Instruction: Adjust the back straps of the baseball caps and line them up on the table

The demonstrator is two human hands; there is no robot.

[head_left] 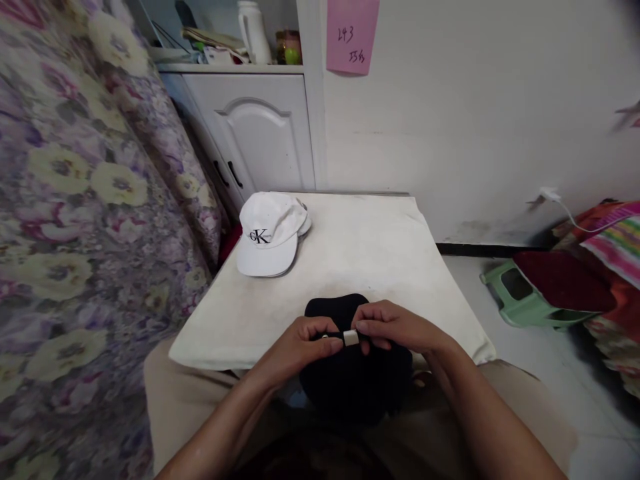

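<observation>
A black cap (353,387) lies at the table's near edge, over my lap, with its strap side turned up toward me. Across it runs a narrow dark strap with a pale metal buckle (351,338). My left hand (311,340) pinches the strap just left of the buckle, thumb on top. On the other side, my right hand (387,325) is closed on the strap, its fingertips touching the buckle's right edge. Further off at the left sits a white cap (267,227) with dark letters on its front, and part of another light cap shows behind it.
Both caps rest on a table with a white cover (370,247). A flowered curtain (100,233) hangs close on the left. Behind stand a white cabinet (260,133) and a wall with a pink note (351,37). A green stool (530,300) stands at the right.
</observation>
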